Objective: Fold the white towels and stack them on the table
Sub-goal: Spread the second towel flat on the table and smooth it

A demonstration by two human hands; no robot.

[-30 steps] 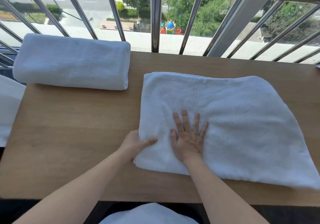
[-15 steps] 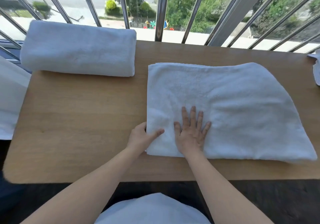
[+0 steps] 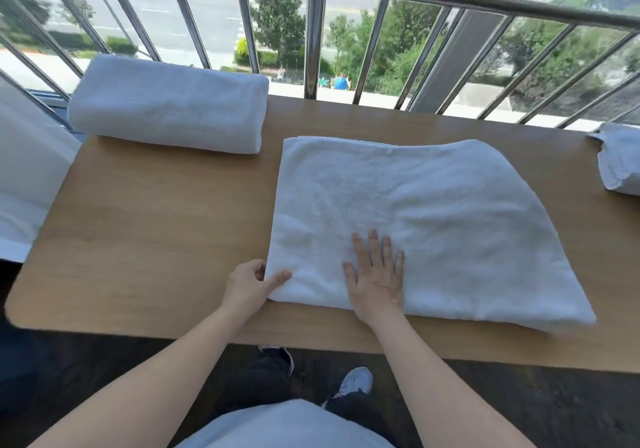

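A white towel (image 3: 433, 212), folded over once, lies flat on the right half of the wooden table (image 3: 156, 225). My left hand (image 3: 251, 286) pinches its near left corner, thumb on top and fingers curled under the edge. Flat on the towel just to the right, my right hand (image 3: 375, 279) presses down with straight, spread fingers near the front edge. A thick folded white towel (image 3: 169, 104) sits at the table's far left corner, by the railing.
A metal railing (image 3: 315, 31) runs along the table's far edge. A pale cloth bundle (image 3: 620, 160) lies at the far right edge. White fabric (image 3: 24, 177) hangs left of the table. My feet (image 3: 349, 381) stand on dark floor below the front edge.
Both hands keep their hold on the towel's near left part. The view has tilted and drawn back, so the right bundle and my feet now show.
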